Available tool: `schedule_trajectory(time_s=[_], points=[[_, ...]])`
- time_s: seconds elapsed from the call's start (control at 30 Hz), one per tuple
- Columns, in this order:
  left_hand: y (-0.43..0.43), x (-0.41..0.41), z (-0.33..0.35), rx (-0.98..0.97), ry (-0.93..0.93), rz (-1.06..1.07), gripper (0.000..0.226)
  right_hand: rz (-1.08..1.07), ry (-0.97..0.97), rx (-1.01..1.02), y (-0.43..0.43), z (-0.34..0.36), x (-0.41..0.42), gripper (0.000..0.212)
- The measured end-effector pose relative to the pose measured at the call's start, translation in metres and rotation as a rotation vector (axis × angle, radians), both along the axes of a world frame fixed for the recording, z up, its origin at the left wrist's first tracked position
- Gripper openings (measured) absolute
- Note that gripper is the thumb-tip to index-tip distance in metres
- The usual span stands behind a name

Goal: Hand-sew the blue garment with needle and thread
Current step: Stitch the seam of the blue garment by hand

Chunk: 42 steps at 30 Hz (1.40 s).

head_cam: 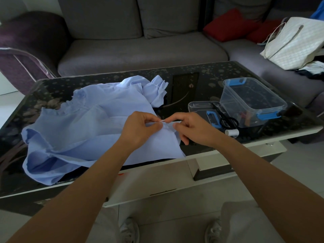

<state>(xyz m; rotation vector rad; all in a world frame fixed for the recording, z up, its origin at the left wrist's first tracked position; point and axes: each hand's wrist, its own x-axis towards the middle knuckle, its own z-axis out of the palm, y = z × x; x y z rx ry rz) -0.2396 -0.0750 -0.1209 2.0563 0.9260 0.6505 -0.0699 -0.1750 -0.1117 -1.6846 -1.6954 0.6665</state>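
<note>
You cannot make out a needle or a thread where your fingertips meet. Anything there is too small to see. Your hands also hide the bit of cloth you are working on.

The blue garment (84,130) lies crumpled on the dark, shiny table (192,81), and it covers most of the left part. Its frilly cuff points away from you.

Just right of the blue garment is a flat clear lid (198,106). Black scissors (226,118) lie partly on it. Farther right of the garment stands a clear box (252,102) with blue clips. A small white spool (232,132) lies on its side to the right of the garment, near the table's front edge.

Behind the garment is a grey sofa (140,50). Far off to the garment's right, a red cushion (228,25) and a white bag (294,42) sit on the sofa. The edge of the view cuts the bag off. Nothing stands between your hands and the cloth.

Both your arms reach forward over the table's front edge. Your left hand (140,128) is curled, and its thumb and fingers pinch a fold at the garment's right edge. Your right hand (192,128) is right beside it and almost touches it. Its thumb and first finger pinch the same edge tight, and its other fingers curl down onto the cloth. You cannot tell if that pinch also holds a needle.
</note>
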Motion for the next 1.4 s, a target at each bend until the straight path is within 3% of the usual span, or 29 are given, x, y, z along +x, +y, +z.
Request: schedule_trajectory(time_s=[0.3,0.57,0.83,1.2,1.4], points=[[0.0013,-0.0002,0.0003,-0.052,0.0,0.009,0.01,-0.069,0.01,-0.013,-0.0004,0.0027,-0.0041,0.021],[0.0055,-0.0076,0.0063,-0.282,-0.052,-0.099,0.014,-0.03,0.211,-0.076,-0.0032,0.0091,-0.002,0.023],[0.0035,-0.0036,0.0052,-0.494,-0.105,-0.064,0.01,-0.03,0.334,-0.093,-0.0018,0.0046,-0.0058,0.019],[0.0007,0.0002,0.0069,-0.47,-0.139,0.014,0.006,-0.105,0.345,-0.096,0.0054,-0.0003,-0.0034,0.008],[-0.0026,0.0023,0.0038,-0.544,-0.165,-0.004,0.004,-0.039,0.352,-0.052,0.0057,-0.0002,-0.0083,0.008]])
